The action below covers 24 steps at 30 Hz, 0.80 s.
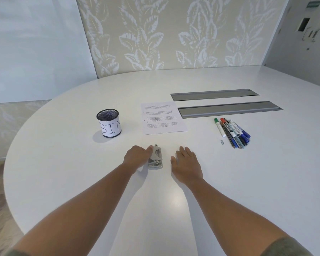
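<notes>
Head view: left hand [137,157] grips hole punch [156,159], long axis running away; right hand [187,165] lies flat, empty.

The hole punch [155,158] is small and grey, made of metal, with a curved lever over a flat base. It stands on its base just below the centre of the frame, its length running toward the upper edge. The left hand [137,157] grips its left side.

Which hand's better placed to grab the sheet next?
Right. The right hand lies flat and free on the table, with the sheet straight beyond it. The left hand grips the punch, so it is busy.
</notes>
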Motion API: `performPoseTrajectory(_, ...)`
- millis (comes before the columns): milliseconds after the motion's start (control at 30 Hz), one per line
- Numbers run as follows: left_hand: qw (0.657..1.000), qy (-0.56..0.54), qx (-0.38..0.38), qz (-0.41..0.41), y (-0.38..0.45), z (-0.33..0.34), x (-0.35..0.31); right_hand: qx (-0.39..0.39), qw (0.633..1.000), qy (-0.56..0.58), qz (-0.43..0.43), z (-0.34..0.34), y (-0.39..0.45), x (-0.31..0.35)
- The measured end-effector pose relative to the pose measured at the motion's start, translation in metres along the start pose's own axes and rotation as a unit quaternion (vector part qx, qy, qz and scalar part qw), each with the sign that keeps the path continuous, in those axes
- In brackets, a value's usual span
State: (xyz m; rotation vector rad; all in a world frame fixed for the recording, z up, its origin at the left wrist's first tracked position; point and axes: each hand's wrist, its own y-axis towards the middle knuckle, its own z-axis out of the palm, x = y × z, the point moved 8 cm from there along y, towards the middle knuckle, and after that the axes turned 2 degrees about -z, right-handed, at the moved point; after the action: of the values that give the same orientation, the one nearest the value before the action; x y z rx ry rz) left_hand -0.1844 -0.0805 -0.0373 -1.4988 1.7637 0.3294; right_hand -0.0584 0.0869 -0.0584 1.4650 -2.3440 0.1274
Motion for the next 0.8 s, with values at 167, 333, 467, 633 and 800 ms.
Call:
performPoseTrajectory(167,0.998,-0.034,0.027,-0.049,0.001,0.008,0.001,0.006,1.0,-0.007,-0.003,-0.002,-0.001,0.002)
performPoseTrajectory(333,0.998,-0.031,0.02,-0.058,0.002,0.008,0.0,0.015,1.0,-0.012,-0.001,-0.002,-0.002,0.002)
performPoseTrajectory(467,0.998,-0.028,0.007,-0.052,0.002,0.005,-0.002,0.022,1.0,-0.015,0.001,-0.001,-0.001,0.002)
performPoseTrajectory(633,0.997,-0.057,-0.005,-0.049,0.003,-0.004,-0.002,0.031,0.999,-0.009,0.005,0.0,-0.001,0.001)
performPoseTrajectory(800,0.996,-0.075,-0.018,-0.054,0.008,-0.028,0.011,0.03,0.999,-0.012,0.006,0.0,-0.001,0.001)
